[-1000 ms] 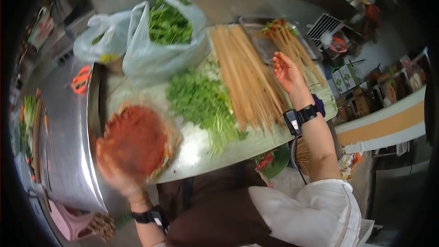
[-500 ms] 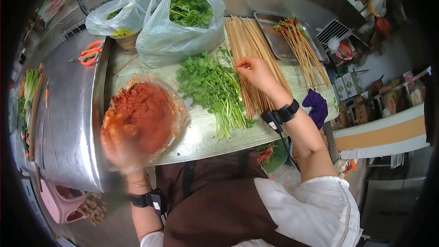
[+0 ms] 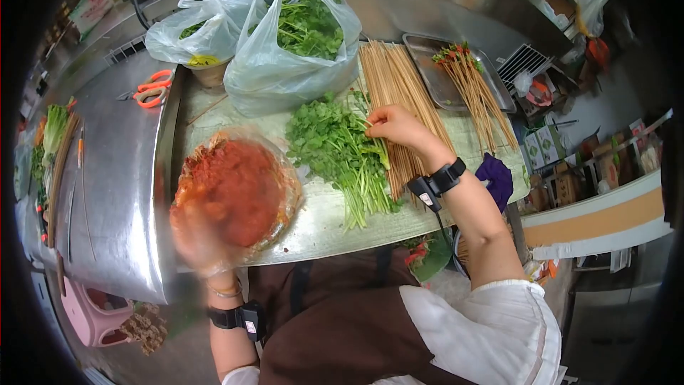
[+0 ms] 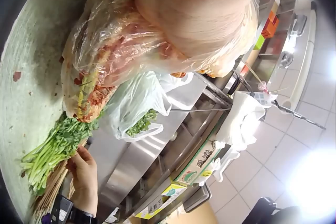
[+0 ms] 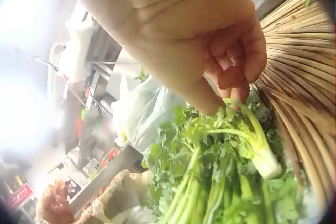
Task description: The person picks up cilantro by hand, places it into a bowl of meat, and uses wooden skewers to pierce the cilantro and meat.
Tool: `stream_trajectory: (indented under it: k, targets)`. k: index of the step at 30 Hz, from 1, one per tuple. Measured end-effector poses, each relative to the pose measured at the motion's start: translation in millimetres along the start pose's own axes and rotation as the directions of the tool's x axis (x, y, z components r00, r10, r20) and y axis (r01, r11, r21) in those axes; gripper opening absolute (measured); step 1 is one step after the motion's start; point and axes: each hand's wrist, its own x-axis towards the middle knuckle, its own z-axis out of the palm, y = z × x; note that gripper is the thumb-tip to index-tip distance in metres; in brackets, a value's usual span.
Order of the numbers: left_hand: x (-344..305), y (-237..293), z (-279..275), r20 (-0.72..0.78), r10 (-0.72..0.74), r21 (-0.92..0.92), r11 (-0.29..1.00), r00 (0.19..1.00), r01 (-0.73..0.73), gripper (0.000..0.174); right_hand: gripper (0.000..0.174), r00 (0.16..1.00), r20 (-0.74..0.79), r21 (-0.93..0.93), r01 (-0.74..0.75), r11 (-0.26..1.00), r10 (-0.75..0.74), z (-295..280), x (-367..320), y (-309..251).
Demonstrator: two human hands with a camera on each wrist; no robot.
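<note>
My left hand, blurred, lies over the near left side of a red seasoned heap lined with clear plastic. In the left wrist view, the plastic wraps around pale, red-smeared pieces, and the fingers are hidden. My right hand reaches over the cilantro pile. Its thumb and fingertips pinch the thin stem of a cilantro sprig, whose pale root end hangs down over the pile in the right wrist view. Beside that hand lies a thick bundle of bamboo skewers.
Behind the cilantro stands a plastic bag of greens, with a smaller bag to its left. A metal tray at the back right carries filled skewers. Orange-handled scissors lie left; a purple cloth sits at the right edge.
My right hand has come from above the skewers, fingers spread, left to the cilantro, and now pinches a sprig. The left hand stays at the red heap, blurred with motion. The head view has shifted.
</note>
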Motion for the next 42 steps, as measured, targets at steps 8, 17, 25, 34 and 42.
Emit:
stream_trajectory:
  k: [8, 17, 25, 34, 42]
  targets:
    - [0, 2, 0, 0.052, 0.056, 0.059, 0.997, 0.997, -0.059, 0.026, 0.014, 0.995, -0.028, 0.422, 0.095, 0.902, -0.092, -31, -49, -75]
    - [-7, 22, 21, 0.440, 0.045, 0.453, 0.851, 0.897, -0.265, 0.020, 0.016, 0.989, -0.046, 0.730, 0.130, 0.671, -0.142, 38, -69, -91]
    - [-31, 8, 108, 0.650, -0.619, 0.416, 0.775, 0.441, 0.476, 0.025, 0.012, 0.971, -0.143, 0.725, 0.235, 0.647, -0.192, 74, -77, -88]
    - [-39, -15, 112, 0.538, -0.669, 0.267, 0.712, 0.512, 0.650, 0.024, 0.011, 0.970, -0.203, 0.804, 0.244, 0.542, -0.135, 75, -84, -64]
    - [-39, -49, 121, 0.488, -0.399, -0.233, 0.797, 0.776, 0.557, 0.016, 0.016, 0.912, -0.374, 0.903, 0.316, 0.292, 0.169, 73, -70, -23]
